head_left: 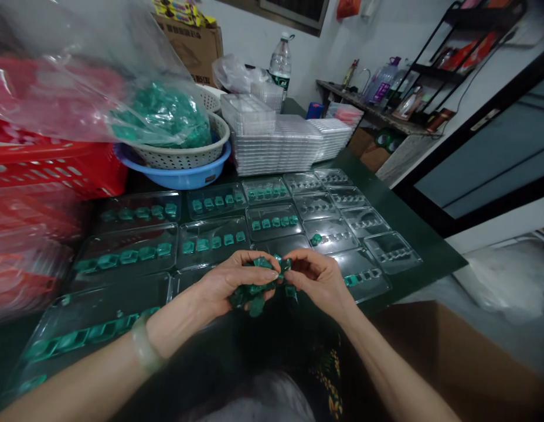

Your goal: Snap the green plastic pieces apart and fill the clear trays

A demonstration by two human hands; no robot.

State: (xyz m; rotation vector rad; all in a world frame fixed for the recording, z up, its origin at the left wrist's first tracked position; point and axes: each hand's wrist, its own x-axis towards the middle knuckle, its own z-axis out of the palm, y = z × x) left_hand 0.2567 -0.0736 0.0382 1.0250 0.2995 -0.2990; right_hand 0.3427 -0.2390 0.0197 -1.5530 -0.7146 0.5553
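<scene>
My left hand (pixel 237 281) is cupped and closed around a handful of small green plastic pieces (pixel 251 296). My right hand (pixel 318 278) pinches one green piece (pixel 284 265) at the edge of that handful. Both hands hover over the near edge of a dark green table (pixel 408 217). Rows of clear plastic blister trays (pixel 213 241) lie on the table before them. The trays on the left and middle hold rows of green pieces. The trays at the right (pixel 366 221) have mostly bare slots, with a single green piece (pixel 316 239) in one.
A white basket (pixel 188 155) in a blue bowl (pixel 184 176) holds a clear bag of green pieces (pixel 166 117). Stacks of clear trays (pixel 276 143) stand behind. A red crate (pixel 56 167) is at the left, a water bottle (pixel 281 61) at the back, a cardboard box (pixel 430 346) low right.
</scene>
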